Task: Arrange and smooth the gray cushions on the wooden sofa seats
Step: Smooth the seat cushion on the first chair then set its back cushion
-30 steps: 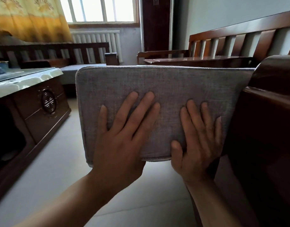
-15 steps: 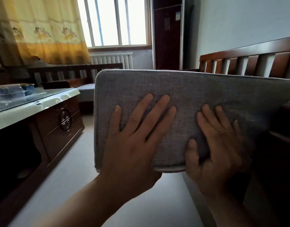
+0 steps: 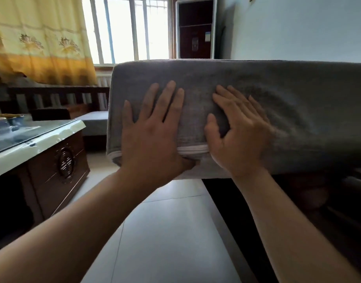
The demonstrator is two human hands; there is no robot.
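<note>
A thick gray cushion (image 3: pixel 287 111) with a white-piped near edge is raised in front of me, its flat face tilted toward me, and its right end runs out of view. My left hand (image 3: pixel 155 135) lies on that face with fingers spread, its thumb tucked under the near edge. Beside it, my right hand (image 3: pixel 238 135) presses flat on the fabric, thumb on top, and dents it. Below the cushion on the right sits the dark wooden sofa (image 3: pixel 318 201), mostly in shadow.
A wooden coffee table (image 3: pixel 53 160) with a pale glass-covered top stands at the left. Pale tiled floor (image 3: pixel 171 231) runs between it and the sofa. A second wooden sofa with a gray seat cushion (image 3: pixel 93 121) stands under the window. A standing air conditioner (image 3: pixel 196 29) fills the corner.
The cushion has risen and now hides the sofa backrest behind it. My right thumb has moved from under the near edge onto the cushion's face.
</note>
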